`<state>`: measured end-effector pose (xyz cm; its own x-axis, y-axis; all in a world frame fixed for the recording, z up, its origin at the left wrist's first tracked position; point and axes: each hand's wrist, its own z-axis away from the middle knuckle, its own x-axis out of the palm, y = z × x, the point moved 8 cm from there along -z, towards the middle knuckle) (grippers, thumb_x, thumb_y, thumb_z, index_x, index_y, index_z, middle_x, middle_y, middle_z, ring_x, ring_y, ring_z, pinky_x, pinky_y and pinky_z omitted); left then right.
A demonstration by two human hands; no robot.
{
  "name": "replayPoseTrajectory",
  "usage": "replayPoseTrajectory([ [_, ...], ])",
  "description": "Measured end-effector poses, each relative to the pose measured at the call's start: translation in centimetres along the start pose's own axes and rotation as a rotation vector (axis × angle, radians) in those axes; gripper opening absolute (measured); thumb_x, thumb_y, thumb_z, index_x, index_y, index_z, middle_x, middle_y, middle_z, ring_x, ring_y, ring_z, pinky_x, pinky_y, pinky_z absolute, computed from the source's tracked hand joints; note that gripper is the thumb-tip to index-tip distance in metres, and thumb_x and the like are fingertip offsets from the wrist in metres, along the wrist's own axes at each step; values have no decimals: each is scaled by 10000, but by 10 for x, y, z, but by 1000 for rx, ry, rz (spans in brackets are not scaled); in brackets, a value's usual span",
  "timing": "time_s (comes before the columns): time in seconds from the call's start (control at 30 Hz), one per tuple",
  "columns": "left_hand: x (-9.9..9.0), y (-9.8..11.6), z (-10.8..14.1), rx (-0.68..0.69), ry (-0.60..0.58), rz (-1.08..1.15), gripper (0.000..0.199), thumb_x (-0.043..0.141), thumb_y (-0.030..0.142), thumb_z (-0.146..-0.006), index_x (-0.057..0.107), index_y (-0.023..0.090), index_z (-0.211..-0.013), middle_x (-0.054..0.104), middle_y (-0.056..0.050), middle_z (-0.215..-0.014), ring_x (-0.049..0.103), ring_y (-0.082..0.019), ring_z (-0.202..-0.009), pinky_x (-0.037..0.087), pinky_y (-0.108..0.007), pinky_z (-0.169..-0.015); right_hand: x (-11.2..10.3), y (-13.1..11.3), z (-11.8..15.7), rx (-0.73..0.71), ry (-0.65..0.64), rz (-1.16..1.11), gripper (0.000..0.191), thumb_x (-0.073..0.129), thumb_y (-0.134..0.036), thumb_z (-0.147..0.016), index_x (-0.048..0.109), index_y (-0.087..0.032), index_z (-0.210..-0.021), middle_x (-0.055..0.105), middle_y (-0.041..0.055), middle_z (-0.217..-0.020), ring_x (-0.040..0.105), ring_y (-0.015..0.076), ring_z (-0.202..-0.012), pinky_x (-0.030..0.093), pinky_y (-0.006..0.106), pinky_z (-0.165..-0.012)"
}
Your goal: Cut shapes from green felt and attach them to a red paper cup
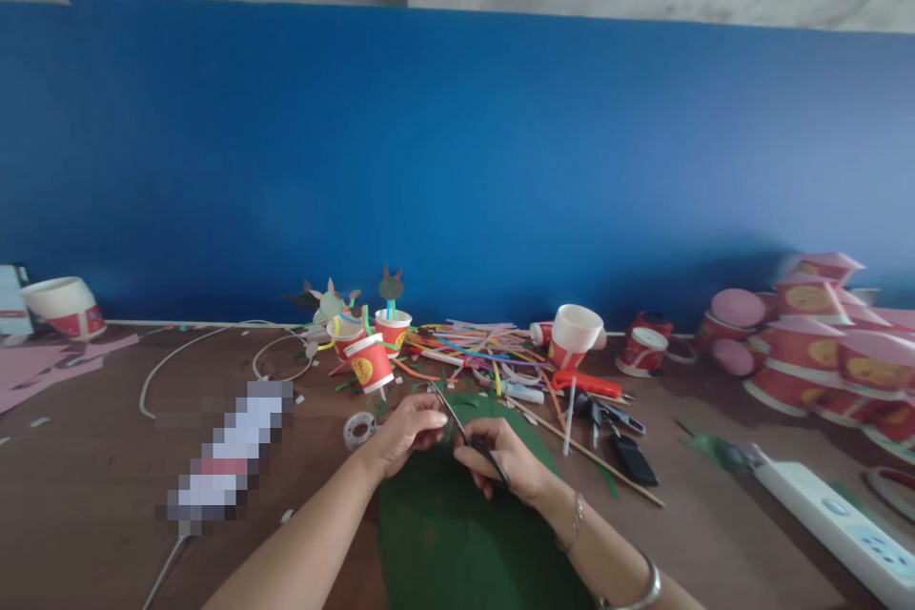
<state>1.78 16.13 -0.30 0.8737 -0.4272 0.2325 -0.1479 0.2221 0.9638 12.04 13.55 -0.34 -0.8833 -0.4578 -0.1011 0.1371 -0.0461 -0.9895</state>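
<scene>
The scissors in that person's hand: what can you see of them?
The scissors are slim and dark, with long narrow blades that look like metal. The person's right hand grips them, its fingers hiding most of the handles. They slant up and away across a dark green sheet, their tips reaching past the left hand. Whether the blades are open is hard to tell.

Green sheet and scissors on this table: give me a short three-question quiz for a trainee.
1. Which hand holds the scissors?
2. True or false: the white power strip lies to the right of the green sheet.
3. Which lies nearer the left hand: A, the roll of tape, or B, the white power strip?

Key: 1. The right hand. 2. True. 3. A.
</scene>
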Motion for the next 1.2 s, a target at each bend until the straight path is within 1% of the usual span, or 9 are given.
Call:
replayPoseTrajectory([
  [0.17,0,0,-1,4,-3,35,204,611,290,-643,460,153,-642,474,43,-540,362,-51,-463,169,-168,-441,-2,2,-1,23,35,10,290,657,-414,-662,540,-150,-684,462,-83,-387,409,48,-310,351,136,-294],
  [0.3,2,7,-3,86,31,-73,233,586,322,-687,438,159,-611,455,50,-521,301,-48,-437,144,-181,-425,-6,1,-1,32,98,-16,296,629,-433,-686,531,-154,-702,519,-63,-409,450,58,-296,252,117,-259],
  [0.47,6,19,-3,244,121,-368,225,597,315,-714,528,131,-603,428,45,-541,353,-76,-524,266,-199,-508,-16,0,-1,-3,208,-69,303,622,-439,-678,508,-164,-735,526,-67,-410,471,73,-294,230,121,-250],
  [0.63,9,21,-2,298,129,-383,195,587,306,-737,548,132,-657,484,24,-607,399,-93,-576,310,-213,-555,-19,1,-3,-8,244,-65,257,624,-389,-660,502,-164,-686,517,-63,-389,470,78,-288,230,126,-257],
  [0.77,8,18,-1,268,120,-289,214,573,321,-748,514,143,-646,419,51,-544,338,-69,-501,260,-195,-483,-16,-1,-2,-11,230,-81,219,625,-346,-640,506,-164,-667,510,-63,-382,458,76,-290,269,135,-269],
  [0.93,13,3,-4,125,29,-114,226,570,347,-736,490,148,-665,472,40,-552,306,-44,-425,169,-181,-407,-15,-4,-1,-31,231,-120,199,632,-313,-619,512,-164,-674,492,-75,-375,439,67,-299,333,145,-291],
  [1.0,13,0,-5,105,17,-100,234,573,359,-730,492,148,-669,474,40,-547,296,-40,-411,154,-178,-396,-15,-4,-2,-39,230,-124,193,629,-307,-618,510,-164,-668,489,-75,-376,435,64,-298,331,143,-287],
  [1.1,3,7,-7,168,131,-125,220,557,366,-739,510,153,-710,474,45,-553,317,-46,-411,191,-175,-398,-20,-2,-3,-55,270,-103,186,618,-307,-621,502,-166,-655,480,-76,-377,435,67,-299,341,148,-287],
  [1.2,-19,25,1,361,402,-186,159,545,313,-749,534,163,-799,516,26,-642,448,-83,-529,318,-184,-481,-27,3,-5,-68,324,-24,171,602,-307,-636,516,-161,-656,480,-71,-394,442,71,-308,374,163,-300],
])
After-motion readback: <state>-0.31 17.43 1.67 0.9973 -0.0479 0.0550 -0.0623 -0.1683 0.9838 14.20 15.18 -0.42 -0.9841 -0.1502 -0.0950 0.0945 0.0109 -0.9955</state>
